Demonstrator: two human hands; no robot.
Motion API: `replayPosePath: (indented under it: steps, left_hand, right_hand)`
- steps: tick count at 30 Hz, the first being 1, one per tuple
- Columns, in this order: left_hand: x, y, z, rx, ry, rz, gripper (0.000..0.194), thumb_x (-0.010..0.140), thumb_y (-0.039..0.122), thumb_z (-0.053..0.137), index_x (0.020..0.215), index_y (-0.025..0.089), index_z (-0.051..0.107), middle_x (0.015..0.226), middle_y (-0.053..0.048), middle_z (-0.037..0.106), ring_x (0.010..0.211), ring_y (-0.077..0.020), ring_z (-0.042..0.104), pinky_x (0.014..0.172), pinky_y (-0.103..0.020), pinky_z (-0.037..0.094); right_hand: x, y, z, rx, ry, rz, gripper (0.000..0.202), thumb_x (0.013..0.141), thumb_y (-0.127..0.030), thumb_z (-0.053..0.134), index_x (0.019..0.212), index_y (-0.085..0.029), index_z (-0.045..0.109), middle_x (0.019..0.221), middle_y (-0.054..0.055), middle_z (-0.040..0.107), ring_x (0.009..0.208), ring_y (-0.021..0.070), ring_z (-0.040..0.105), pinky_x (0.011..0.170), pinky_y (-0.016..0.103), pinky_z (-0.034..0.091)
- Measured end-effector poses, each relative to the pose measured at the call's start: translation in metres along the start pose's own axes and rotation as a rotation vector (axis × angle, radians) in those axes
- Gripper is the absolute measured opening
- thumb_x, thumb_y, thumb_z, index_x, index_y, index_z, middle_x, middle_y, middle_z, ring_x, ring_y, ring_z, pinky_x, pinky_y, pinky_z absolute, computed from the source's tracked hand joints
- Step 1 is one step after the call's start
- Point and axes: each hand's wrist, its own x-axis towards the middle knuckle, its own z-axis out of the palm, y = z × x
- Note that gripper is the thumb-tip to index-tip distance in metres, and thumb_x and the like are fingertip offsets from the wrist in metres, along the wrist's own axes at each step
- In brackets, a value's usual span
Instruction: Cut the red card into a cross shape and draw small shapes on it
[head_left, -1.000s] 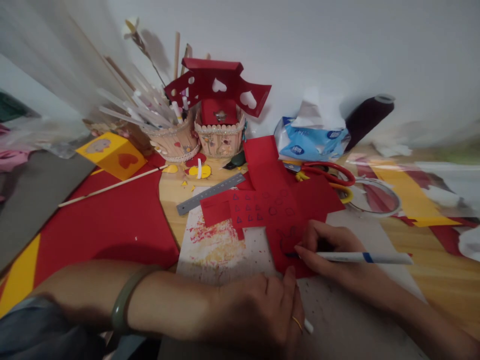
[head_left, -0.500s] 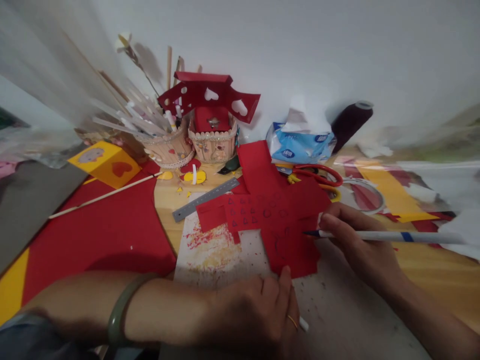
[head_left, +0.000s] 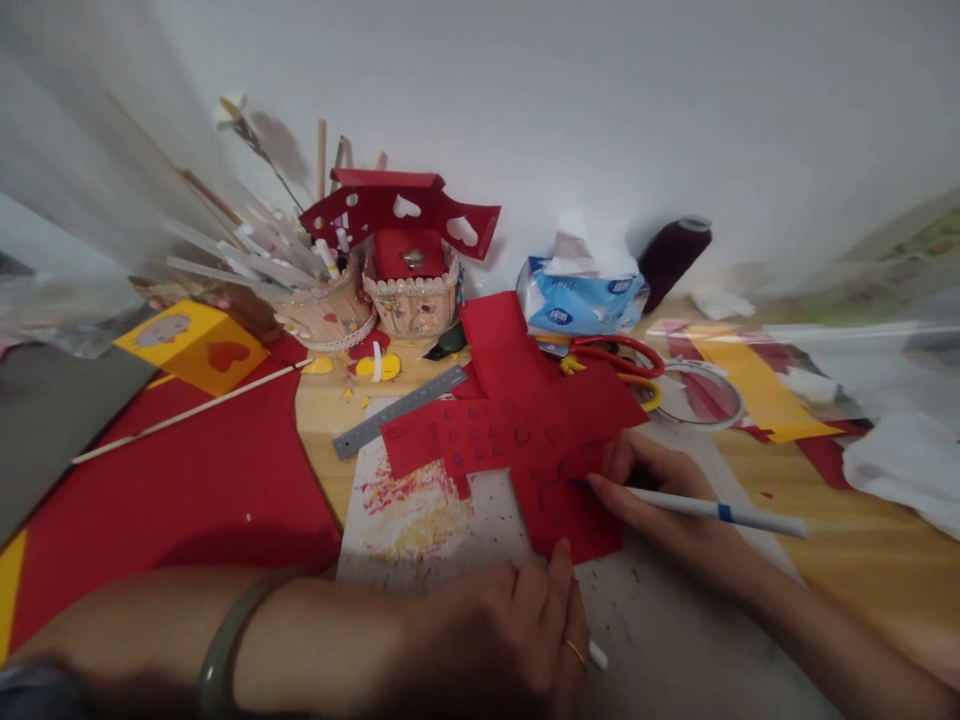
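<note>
My right hand (head_left: 660, 490) grips a white marker (head_left: 757, 517) with a blue band. Its dark tip is at the lower flap of a cross-shaped piece of red paper (head_left: 566, 520), beside a curved drawn line. Small triangles and rounded outlines are drawn in dark ink on the paper's left flap and middle. My left hand (head_left: 517, 620), curled, rests at the paper's bottom edge with a fingertip against it. A white marker cap (head_left: 598, 655) pokes out from under its fingers, mostly hidden. A stained white board (head_left: 420, 510) lies beneath the paper.
A metal ruler (head_left: 397, 410) lies left of the paper. Red-handled scissors (head_left: 622, 352), a tissue pack (head_left: 581, 300) and a dark thread spool (head_left: 671, 260) are behind. Decorated baskets (head_left: 412, 305), a yellow box (head_left: 191, 345) and a red sheet (head_left: 187, 480) are at left.
My right hand has moved left and down, bringing the marker tip onto the lower flap near the curved line. My left hand stays at the paper's edge. The view has shifted slightly.
</note>
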Motion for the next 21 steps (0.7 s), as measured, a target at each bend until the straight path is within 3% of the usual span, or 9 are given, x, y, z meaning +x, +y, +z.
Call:
replayPosePath:
  steps: [21]
  left_hand:
    - [-0.0014,-0.0011,0.0028,0.009,0.009,0.010,0.032,0.093,0.011,0.042,0.095,0.006,0.073,0.095,-0.020,0.077,0.052,-0.0140,0.064,0.042,-0.022,0.043]
  right_hand:
    - [-0.0009,-0.0017,-0.0006,-0.041,0.008,-0.013,0.030,0.088,-0.031,0.059,0.065,-0.024,0.043,0.057,-0.003,0.051,0.052,0.0132,0.043,0.047,0.025,0.034]
